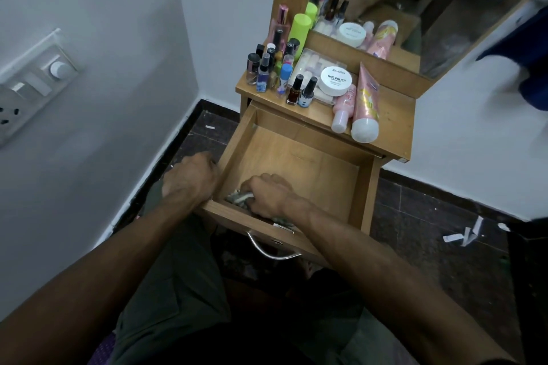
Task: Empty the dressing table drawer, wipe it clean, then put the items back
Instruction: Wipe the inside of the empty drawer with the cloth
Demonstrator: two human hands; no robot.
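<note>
The wooden drawer (299,157) of the dressing table is pulled out, its inside bare apart from my hand and a cloth. My right hand (268,194) is inside at the near left corner, shut on a crumpled grey-green cloth (238,198) pressed to the bottom. My left hand (191,176) grips the drawer's left side wall from outside. On the table top (394,121) stand several nail polish bottles (302,90), a white nail polish remover jar (336,80), a green can (299,28) and pink tubes (366,104).
A mirror (415,3) rises behind the table top. The drawer's metal handle (271,252) hangs at its front, above my knees. A switch panel (35,80) is on the left wall. Paper scraps (464,235) lie on the dark floor to the right.
</note>
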